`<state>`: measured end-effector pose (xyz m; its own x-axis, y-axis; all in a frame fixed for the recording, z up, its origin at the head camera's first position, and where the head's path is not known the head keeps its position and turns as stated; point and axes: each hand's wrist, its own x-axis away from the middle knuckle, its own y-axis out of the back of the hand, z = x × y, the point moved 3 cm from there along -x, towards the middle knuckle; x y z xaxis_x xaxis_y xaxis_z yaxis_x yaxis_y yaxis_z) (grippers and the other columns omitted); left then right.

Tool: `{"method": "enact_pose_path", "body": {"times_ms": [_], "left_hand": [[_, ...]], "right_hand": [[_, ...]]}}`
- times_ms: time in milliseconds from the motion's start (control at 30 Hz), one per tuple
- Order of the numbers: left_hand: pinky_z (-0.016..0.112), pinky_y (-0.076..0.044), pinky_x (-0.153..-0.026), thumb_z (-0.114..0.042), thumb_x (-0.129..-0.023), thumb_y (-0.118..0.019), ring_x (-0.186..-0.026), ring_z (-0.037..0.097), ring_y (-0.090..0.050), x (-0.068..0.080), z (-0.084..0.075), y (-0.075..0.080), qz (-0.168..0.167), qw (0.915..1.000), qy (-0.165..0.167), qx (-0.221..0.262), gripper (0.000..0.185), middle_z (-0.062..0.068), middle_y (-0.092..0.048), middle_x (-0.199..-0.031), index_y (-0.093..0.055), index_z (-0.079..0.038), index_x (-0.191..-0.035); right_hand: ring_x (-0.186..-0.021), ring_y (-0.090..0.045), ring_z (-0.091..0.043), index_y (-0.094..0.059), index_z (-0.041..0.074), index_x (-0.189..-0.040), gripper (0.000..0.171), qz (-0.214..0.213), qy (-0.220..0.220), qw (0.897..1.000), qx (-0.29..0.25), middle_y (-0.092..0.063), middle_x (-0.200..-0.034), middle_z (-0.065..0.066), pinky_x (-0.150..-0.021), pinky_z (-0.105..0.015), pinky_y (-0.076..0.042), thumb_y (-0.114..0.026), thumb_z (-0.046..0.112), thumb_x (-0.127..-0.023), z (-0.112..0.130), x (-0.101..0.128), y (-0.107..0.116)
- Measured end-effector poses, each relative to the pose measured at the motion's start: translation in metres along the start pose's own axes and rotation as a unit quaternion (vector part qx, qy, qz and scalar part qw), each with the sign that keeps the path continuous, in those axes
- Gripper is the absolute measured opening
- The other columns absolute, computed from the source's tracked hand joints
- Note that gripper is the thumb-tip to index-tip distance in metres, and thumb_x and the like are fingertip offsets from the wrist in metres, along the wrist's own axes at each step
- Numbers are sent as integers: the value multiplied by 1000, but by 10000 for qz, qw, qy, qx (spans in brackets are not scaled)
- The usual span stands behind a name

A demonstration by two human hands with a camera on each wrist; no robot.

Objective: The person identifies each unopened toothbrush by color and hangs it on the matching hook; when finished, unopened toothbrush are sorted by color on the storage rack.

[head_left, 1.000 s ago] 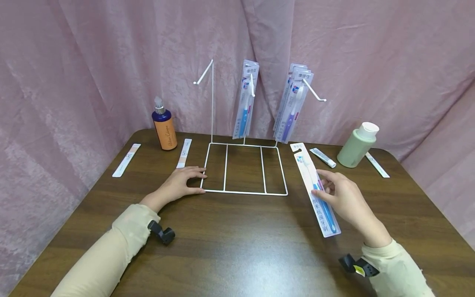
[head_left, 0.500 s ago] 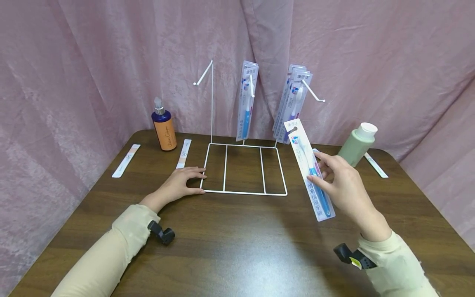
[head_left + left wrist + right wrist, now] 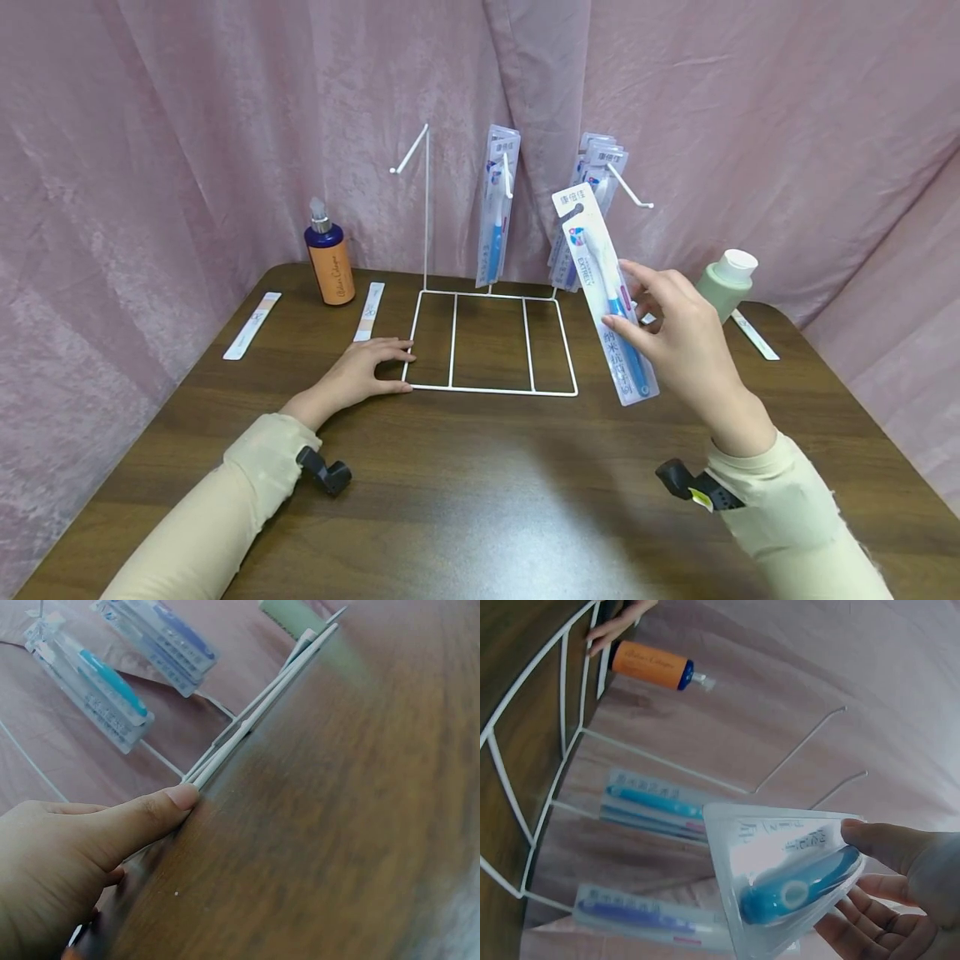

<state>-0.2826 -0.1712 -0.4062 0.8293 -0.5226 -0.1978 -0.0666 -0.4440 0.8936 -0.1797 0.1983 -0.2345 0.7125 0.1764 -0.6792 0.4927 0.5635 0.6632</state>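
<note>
In the head view my right hand (image 3: 688,346) pinches a packaged toothbrush (image 3: 596,271) between thumb and fingers. The pack is tilted, with its slotted end up, in front of the right hook. Its blue handle lies close to the camera in the right wrist view. My left hand (image 3: 358,372) touches the left front corner of the white wire display rack (image 3: 491,391), its thumb (image 3: 161,810) on the wire. Blue toothbrush packs (image 3: 497,221) hang on the middle hook. Purple toothbrush packs (image 3: 634,913) hang on the right one, partly hidden in the head view. The left hook (image 3: 409,150) holds nothing.
An orange and blue pump bottle (image 3: 331,262) stands at the back left. Flat white sachets (image 3: 252,325) lie near it. A green bottle (image 3: 724,287) with a white cap is behind my right hand, beside another narrow sachet (image 3: 754,335). Pink curtain hangs behind the table.
My right hand has lifted the toothbrush pack up and leftward from low over the table to the front of the right hook. My left hand has stayed at the rack's corner.
</note>
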Motion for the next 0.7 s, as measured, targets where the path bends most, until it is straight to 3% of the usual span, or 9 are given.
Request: {"method": "enact_pose_path", "body": {"times_ms": [400,700], "left_hand": [[63,-27,-110,-37,-78,-78,-137,35,-42,2,1,-2,-1,10000,53,25,52,6,-53,-144,-66,-14,-123],[64,-27,-110,-38,-78,-78,-136,34,-43,1,2,-2,-10,10000,21,4,52,6,-53,-143,-66,-15,-123]], "right_hand": [[-76,-62,-22,-56,5,-133,63,-239,91,9989,-400,-61,-97,-14,-65,-31,-47,-82,9,-75,22,-19,-24],[-76,-63,-24,-56,3,-131,62,-301,129,9979,-568,-60,-98,-15,-66,-36,-53,-82,12,-75,29,-24,-38]]}}
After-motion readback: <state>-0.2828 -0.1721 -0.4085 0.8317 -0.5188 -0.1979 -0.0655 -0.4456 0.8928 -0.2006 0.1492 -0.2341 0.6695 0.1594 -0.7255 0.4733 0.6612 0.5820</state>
